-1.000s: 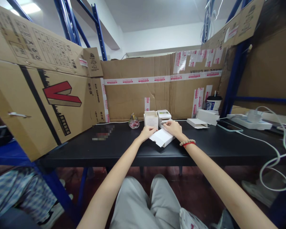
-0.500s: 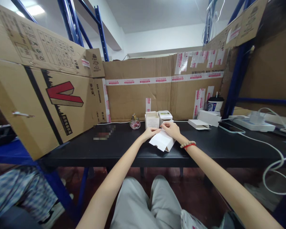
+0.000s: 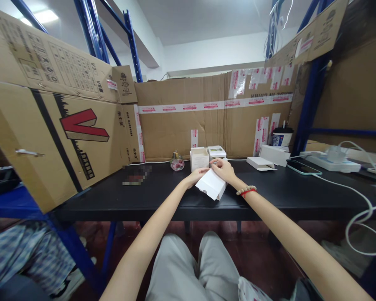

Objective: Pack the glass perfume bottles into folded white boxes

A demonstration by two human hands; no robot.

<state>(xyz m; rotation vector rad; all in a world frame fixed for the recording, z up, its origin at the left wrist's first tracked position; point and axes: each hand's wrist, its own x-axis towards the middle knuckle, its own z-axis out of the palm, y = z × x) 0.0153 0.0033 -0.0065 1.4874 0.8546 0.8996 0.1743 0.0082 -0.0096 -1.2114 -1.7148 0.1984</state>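
Observation:
A white cardboard box [image 3: 212, 184] is tilted above the front part of the black table, its near end and flap toward me. My left hand [image 3: 195, 177] closes on its far left edge. My right hand [image 3: 223, 169] grips its far right side, fingers bent over the top. Just beyond my hands stand an open cream-white box [image 3: 199, 158] and a small white box with a green label [image 3: 217, 151]. To their left sits a round glass perfume bottle [image 3: 177, 161] with pink inside and a gold top. The fingertips are partly hidden behind the box.
On the right lie flattened white cartons [image 3: 263, 162], a phone [image 3: 303, 167] and a power strip [image 3: 335, 162] with looping white cables. A lidded paper cup [image 3: 282, 136] stands behind them. Cardboard walls [image 3: 181, 121] enclose the black table [image 3: 113, 200]. A person's checked clothing [image 3: 28, 251] shows at lower left.
The near flap of the white box has swung in, so its end looks more closed. My right hand has shifted slightly left; the left hand's fingers have moved slightly along the edge.

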